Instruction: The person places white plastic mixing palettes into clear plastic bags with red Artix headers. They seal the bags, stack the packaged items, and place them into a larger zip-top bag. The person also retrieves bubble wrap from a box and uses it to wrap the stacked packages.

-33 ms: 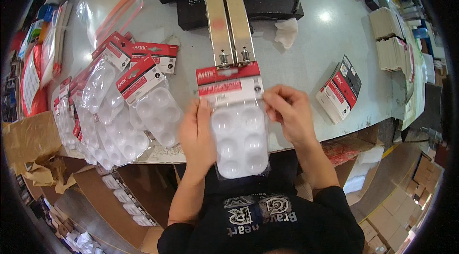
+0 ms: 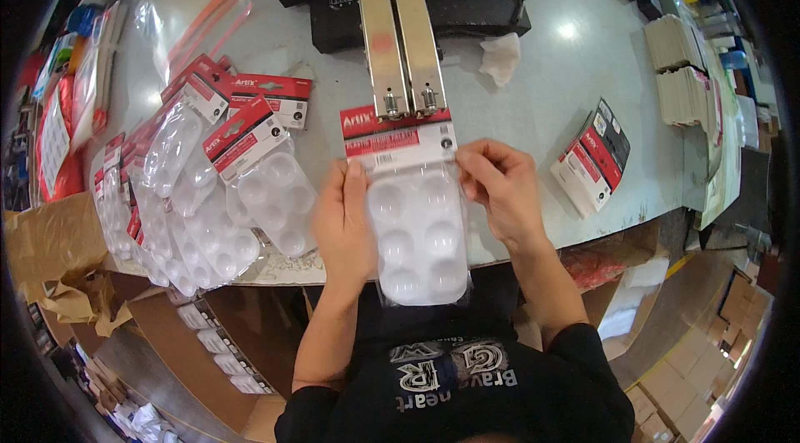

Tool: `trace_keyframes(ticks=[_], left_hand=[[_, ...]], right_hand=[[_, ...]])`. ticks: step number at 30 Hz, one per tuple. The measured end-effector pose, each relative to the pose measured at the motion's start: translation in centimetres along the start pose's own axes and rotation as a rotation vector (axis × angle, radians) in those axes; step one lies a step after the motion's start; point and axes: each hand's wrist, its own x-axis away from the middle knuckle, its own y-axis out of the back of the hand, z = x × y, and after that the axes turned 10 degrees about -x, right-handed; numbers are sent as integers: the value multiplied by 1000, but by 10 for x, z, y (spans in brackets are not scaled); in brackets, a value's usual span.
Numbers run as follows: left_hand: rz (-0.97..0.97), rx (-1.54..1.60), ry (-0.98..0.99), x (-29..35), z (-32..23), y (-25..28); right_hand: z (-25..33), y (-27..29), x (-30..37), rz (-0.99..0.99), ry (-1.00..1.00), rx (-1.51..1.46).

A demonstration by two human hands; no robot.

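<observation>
A white plastic paint palette [image 2: 418,235] in a clear bag hangs level below its red and white header card [image 2: 400,143]. My left hand [image 2: 343,214] grips the bag's left edge, just under the card, thumb on top. At the card's lower right corner, my right hand [image 2: 502,185] is closed in a pinch on the edge. The card's top edge lies under the tips of two metal arms [image 2: 400,35] of a black machine [image 2: 333,22], which looks like a twin stapler. Those tips hide the middle of the card's top.
Left of my hands lies a heap of bagged palettes [image 2: 208,226] with header cards. A stack of folded header cards [image 2: 592,160] sits to the right. Behind are a clear zip bag [image 2: 192,10] and a crumpled white tissue [image 2: 500,58]. Open cartons [image 2: 179,343] stand below the table edge.
Both hands have moved the bagged palette slightly away from me, so its header card reaches a little farther under the metal arms. The other things have stayed put.
</observation>
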Motion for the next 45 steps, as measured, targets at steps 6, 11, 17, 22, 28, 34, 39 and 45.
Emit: trace_keyframes(ticks=[6, 11, 17, 22, 28, 34, 39, 45], left_hand=[[28, 44, -104, -41, 19, -8], [22, 3, -68, -36, 26, -6], [-442, -703, 42, -44, -14, 75], [-68, -893, -331, -11, 1, 53], [9, -225, -311, 18, 16, 7], [488, 346, 37, 39, -22, 17], [416, 143, 2, 44, -20, 17], [363, 7, -59, 39, -17, 17]], right_hand=[[-15, -7, -29, -9, 125, -106], [-10, 1, -29, 34, 153, 96], [61, 107, 0, -296, 632, 1080], [44, 203, -12, -334, 677, 1496], [74, 167, -5, -415, 420, 1223], [87, 41, 28, 209, 342, 771], [71, -14, 14, 489, 390, 991], [67, -12, 15, 532, 370, 963]])
